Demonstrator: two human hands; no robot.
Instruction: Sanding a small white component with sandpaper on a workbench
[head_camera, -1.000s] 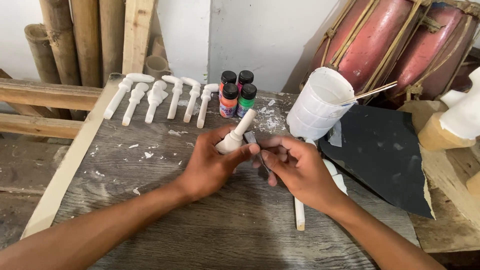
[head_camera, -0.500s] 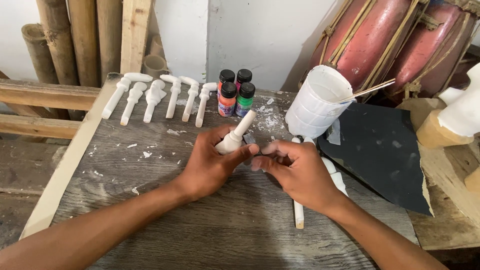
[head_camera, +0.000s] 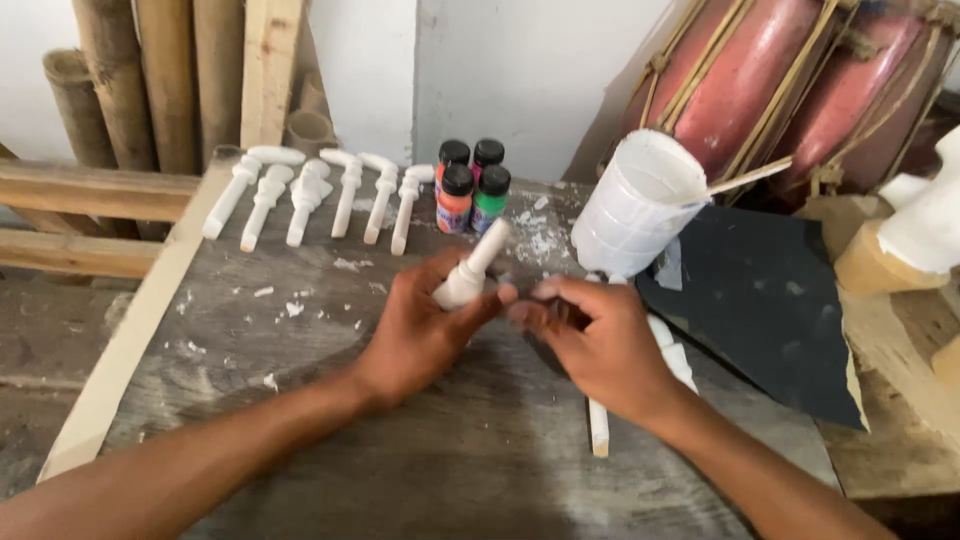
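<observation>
My left hand (head_camera: 420, 335) grips a white carved peg-like piece (head_camera: 472, 268) by its thicker base, and the narrow end points up and away from me. My right hand (head_camera: 600, 340) is just to the right of it. Its fingers are pinched together, with the fingertips touching the left thumb at the piece's base. A small dark scrap (head_camera: 553, 322) shows under the right fingers; blur hides what it is. Both hands hover over a grey, dusty worktable (head_camera: 300, 400).
Several similar white carved pieces (head_camera: 310, 195) lie in a row at the back left, beside small paint bottles (head_camera: 472, 188). A white cup with a stick (head_camera: 640, 205), a black sheet (head_camera: 770, 310), a wooden stick (head_camera: 598, 435), red drums (head_camera: 800, 80) and bamboo poles (head_camera: 150, 70) surround the spot.
My right hand's fingers have closed up against the base of the white piece, hiding the small grey scrap seen earlier. The left hand holds the piece almost in the same place.
</observation>
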